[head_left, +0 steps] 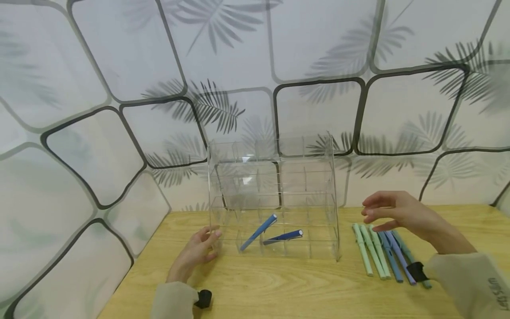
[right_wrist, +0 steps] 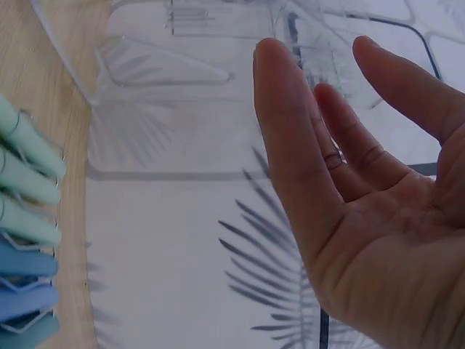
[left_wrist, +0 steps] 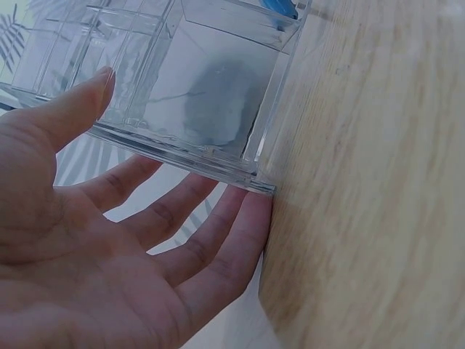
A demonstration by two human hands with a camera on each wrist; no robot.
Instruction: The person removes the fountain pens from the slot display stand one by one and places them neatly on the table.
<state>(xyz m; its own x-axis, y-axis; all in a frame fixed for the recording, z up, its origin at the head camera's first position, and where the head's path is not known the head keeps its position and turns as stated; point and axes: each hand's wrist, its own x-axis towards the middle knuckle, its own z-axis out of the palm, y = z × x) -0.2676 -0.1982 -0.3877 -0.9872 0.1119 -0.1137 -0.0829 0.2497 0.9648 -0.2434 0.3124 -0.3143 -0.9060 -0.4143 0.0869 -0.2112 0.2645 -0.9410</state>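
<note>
A clear plastic rack (head_left: 295,199) with rows of compartments stands on the table. Two blue pens lean in its bottom row: a lighter one (head_left: 259,231) at a steep slant and a darker one (head_left: 283,237) lying flatter. My left hand (head_left: 198,248) is at the rack's lower left side. In the left wrist view its fingertips touch the outer side panel (left_wrist: 182,154), while the thumb reaches over the front edge. My right hand (head_left: 402,215) hovers over the top ends of a row of pens, its fingers loosely bent and nothing between them.
Right of the rack, several capped pens lie side by side: pale green pens (head_left: 363,252), a blue one (head_left: 392,261), a lavender one (head_left: 401,261) and a teal one (head_left: 426,283). A leaf-patterned curtain (head_left: 318,48) hangs behind the wooden table (head_left: 279,288) and along its left.
</note>
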